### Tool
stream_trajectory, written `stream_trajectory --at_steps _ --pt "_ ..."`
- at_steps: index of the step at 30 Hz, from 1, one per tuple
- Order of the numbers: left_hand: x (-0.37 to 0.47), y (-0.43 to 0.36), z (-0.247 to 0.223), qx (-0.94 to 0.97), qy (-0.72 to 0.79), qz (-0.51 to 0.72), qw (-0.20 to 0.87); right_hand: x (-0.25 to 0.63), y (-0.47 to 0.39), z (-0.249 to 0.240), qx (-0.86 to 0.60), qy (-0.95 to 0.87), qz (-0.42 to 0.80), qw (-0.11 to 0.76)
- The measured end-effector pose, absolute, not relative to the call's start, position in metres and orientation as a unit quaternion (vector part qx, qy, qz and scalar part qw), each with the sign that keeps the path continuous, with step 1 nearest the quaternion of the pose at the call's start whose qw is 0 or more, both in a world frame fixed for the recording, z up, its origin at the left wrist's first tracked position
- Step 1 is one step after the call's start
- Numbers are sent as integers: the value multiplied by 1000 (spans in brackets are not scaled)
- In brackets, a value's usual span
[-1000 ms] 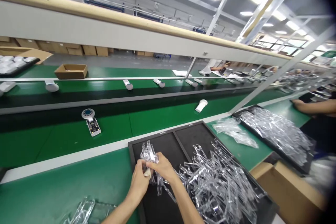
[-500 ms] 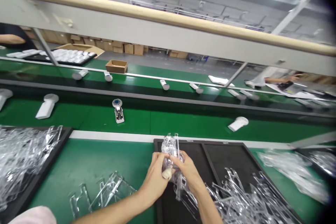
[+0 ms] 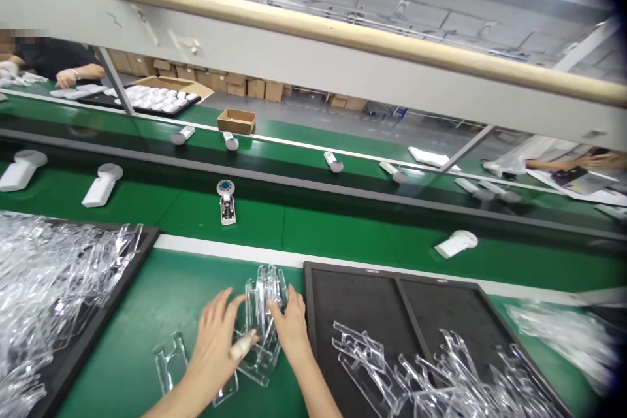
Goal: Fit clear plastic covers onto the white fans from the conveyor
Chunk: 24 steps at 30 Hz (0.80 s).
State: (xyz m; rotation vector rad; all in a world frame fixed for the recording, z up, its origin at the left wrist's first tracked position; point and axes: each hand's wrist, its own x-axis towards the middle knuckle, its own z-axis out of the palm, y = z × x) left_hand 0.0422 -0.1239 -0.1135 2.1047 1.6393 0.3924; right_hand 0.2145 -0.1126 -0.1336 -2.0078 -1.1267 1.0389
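Observation:
A bunch of clear plastic pieces [image 3: 264, 294] sits over the green work surface between my hands. My right hand [image 3: 291, 323] has its thumb and fingers around the right side of the bunch. My left hand [image 3: 218, 333] is at the left, its fingers spread and apart from the bunch's upper part; a pale cover wraps one digit. More clear pieces lie under and beside my left hand, one of them a loose frame [image 3: 171, 362] at its left. A black divided tray [image 3: 362, 287] stands to the right, with a heap of clear pieces [image 3: 455, 379] in its near part.
Another black tray [image 3: 142, 255] full of clear pieces is at the left. White devices [image 3: 102, 186] and an opened one [image 3: 227, 206] lie on the green belt [image 3: 333, 225]. Plastic bags [image 3: 563, 333] lie far right. People's hands show beyond the rail.
Both hands and the bunch have moved left, from over the black tray's edge to the green surface. My left hand has come off the bunch and opened. The view has shifted.

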Motion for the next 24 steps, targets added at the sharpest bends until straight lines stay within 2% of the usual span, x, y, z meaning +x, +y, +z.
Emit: stream_trajectory --at_steps 3,6,11,16,20,22,24 --pt "-7 -149 -140 776 596 177 100 216 -120 -133 -770 -437 356 299" --pt "-51 -179 -167 796 581 160 61 218 -128 -134 -774 -445 331 305" --pt "-70 -185 -185 848 510 120 81 216 -131 -142 -763 -474 269 347" --pt "-37 -127 -180 880 443 133 112 210 -113 -146 -745 -495 251 369" --pt "-14 -88 -176 902 387 136 132 226 -120 -130 -739 -512 220 378" --pt "-10 -79 -176 907 372 136 139 248 -139 -121 -746 -519 195 369" --pt "-14 -76 -176 911 362 136 147 277 -164 -116 -770 -535 165 305"
